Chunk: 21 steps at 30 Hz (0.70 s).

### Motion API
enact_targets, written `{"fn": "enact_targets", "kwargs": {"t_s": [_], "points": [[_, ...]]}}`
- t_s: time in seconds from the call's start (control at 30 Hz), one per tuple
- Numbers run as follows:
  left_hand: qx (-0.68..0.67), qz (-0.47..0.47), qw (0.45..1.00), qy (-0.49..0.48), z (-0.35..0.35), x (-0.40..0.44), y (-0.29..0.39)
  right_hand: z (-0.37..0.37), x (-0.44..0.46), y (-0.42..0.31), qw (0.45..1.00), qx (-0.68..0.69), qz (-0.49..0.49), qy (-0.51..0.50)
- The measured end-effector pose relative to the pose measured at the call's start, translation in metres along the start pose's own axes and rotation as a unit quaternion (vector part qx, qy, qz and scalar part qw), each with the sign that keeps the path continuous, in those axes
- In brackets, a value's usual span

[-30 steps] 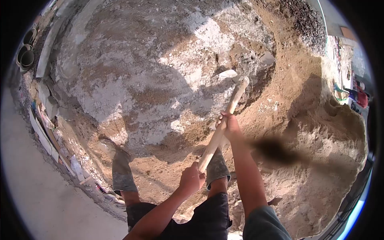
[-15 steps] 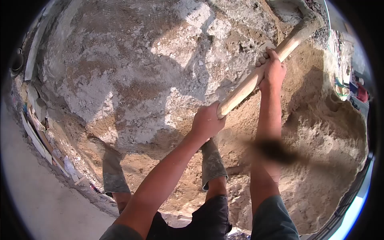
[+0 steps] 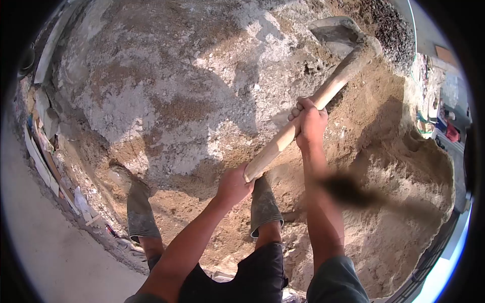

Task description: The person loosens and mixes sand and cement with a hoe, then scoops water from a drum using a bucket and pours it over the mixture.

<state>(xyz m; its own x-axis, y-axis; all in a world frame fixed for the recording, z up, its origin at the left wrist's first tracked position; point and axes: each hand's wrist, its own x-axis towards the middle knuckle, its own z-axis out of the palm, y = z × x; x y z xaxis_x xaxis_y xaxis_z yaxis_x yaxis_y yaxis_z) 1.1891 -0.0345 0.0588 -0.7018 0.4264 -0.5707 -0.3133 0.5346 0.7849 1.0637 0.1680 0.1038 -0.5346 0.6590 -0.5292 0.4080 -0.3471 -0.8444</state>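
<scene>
A hoe with a thick wooden handle (image 3: 275,146) slants from lower left to upper right across the view. Around the handle's lower end my left hand (image 3: 235,187) is closed. Further up, my right hand (image 3: 310,122) wraps round the shaft. The metal blade (image 3: 338,31) is at the upper right, near the far side of a patch of pale, crumbly material (image 3: 177,91) mixed with brown sand. Both of my boots stand in the sand at the near side of this patch.
Dark gravel (image 3: 391,30) lies at the upper right. A mound of sand (image 3: 399,202) rises on the right, with a dark blur before it. Planks (image 3: 50,166) and debris line the left edge beside a concrete floor (image 3: 60,237). Buckets stand at the far left.
Both hands first rose to the upper right with the hoe, bringing its blade into view. Since then, hands and hoe have come back down and left. The grip stays closed.
</scene>
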Motion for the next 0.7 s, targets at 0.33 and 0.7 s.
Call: {"fn": "enact_targets", "kwargs": {"t_s": [0.33, 0.7], "points": [[0.069, 0.036, 0.997, -0.011, 0.011, 0.178, 0.015, 0.012, 0.189, 0.033, 0.994, -0.048, -0.088, 0.04], [-0.091, -0.166, 0.981, -0.038, -0.022, -0.06, 0.01, 0.001, 0.016, 0.121, 0.981, -0.122, 0.142, -0.054]]}}
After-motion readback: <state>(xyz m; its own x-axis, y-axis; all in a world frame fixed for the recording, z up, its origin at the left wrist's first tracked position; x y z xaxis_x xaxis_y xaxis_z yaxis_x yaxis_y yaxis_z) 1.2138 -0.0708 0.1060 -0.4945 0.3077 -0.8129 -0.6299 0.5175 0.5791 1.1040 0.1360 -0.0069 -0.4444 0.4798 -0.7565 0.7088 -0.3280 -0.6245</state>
